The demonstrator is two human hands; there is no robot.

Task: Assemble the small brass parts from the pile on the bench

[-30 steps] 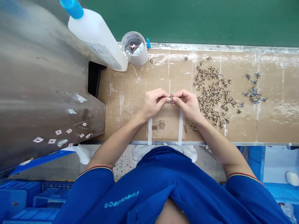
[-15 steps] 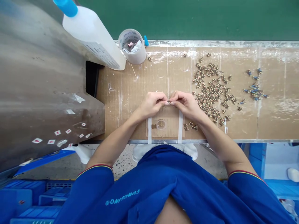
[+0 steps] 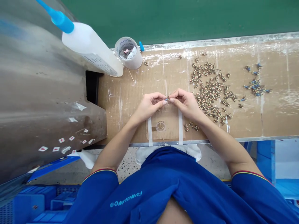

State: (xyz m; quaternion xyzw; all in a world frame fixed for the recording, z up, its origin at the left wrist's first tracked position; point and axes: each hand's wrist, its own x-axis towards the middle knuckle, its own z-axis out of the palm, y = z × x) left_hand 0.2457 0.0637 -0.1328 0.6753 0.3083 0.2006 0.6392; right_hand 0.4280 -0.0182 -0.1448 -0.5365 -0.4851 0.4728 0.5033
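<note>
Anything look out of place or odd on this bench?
Mainly a thin stick lying loose on the cardboard bench cover just below the translucent cup, apart from everything else there. Small white paper scraps with red marks also cling untidily to the grey metal panel.

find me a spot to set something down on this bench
The brown cardboard bench top has bare room between the white plastic bottle and the left hand, and at far right below the small blue-and-brass parts. It's crowded around the small brass-coloured parts beside the right hand.
</note>
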